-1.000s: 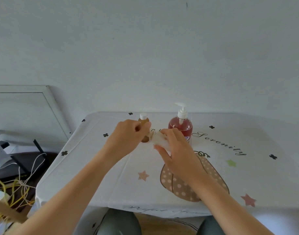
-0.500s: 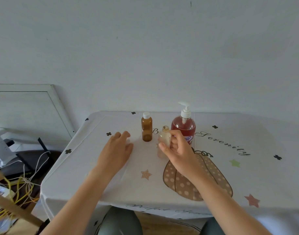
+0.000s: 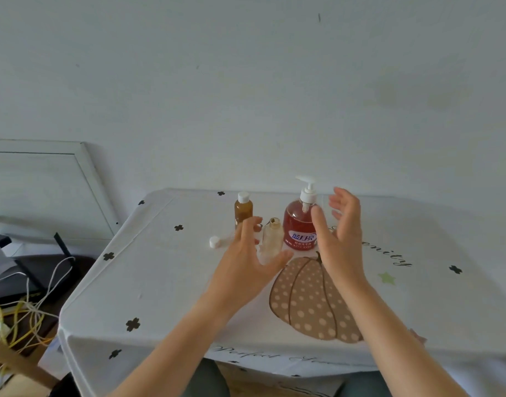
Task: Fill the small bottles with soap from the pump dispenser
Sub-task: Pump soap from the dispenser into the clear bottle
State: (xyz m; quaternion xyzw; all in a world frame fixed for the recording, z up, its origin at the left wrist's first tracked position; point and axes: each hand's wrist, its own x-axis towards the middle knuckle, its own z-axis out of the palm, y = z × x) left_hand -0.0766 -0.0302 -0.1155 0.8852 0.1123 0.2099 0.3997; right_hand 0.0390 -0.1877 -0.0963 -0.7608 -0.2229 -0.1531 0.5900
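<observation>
My left hand (image 3: 246,262) has its fingers (image 3: 247,229) spread and curled, holding nothing, just in front of the clear bottle (image 3: 272,239). My right hand (image 3: 339,233) is spread too, palm turned inward, empty, raised just right of the pump (image 3: 300,222). I can't tell whether the thumb touches it.

The clear bottle stands upright with its neck uncapped, just left of the pump and nearly against it. It looks close to empty. Its white cap (image 3: 214,242) lies on the desk (image 3: 165,282) to the left. The amber bottle (image 3: 243,209) stands behind, cap on, not yet opened.

Step in hand, as I judge it: get soap into the clear bottle. I'd grip it low with the left hand and bring its mouth right under the spout, which points left. The right palm goes flat on the pump head. Press slow, because the neck is narrow and the soap will likely string and run down the outside. The light bottle may tip if bumped, so I'd keep it pinned.

Writing: the pump's blue label carries Chinese characters I can't make out, with smaller lines too small to read. The cloth's script shows "enity" beyond my right hand and "Perfect" along the front edge, the rest unclear.
</observation>
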